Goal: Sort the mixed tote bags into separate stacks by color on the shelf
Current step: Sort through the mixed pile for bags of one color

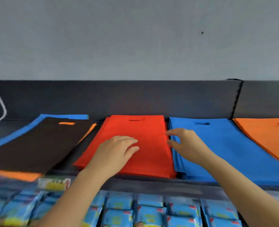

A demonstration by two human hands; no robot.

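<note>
We lay our left hand (pixel 115 151) flat on the red tote bags (pixel 152 158) while our right hand (pixel 186 143) hovers at their right edge.

The dark shelf (pixel 152 184) runs across our view below a grey wall (pixel 135 38). On it the stack of blue tote bags (pixel 233 153) lies just right of the red stack, and orange tote bags (pixel 266 136) lie further right. At the left a black tote bag (pixel 37 145) tops a mixed pile with blue and orange edges showing beneath. Blue-wrapped packets (pixel 152 210) fill the level below. Our left fingers (pixel 130 141) lie straight and close together on the red fabric. Our right thumb and forefinger are spread apart at the seam between red and blue, and we cannot tell whether they touch either stack.
</note>
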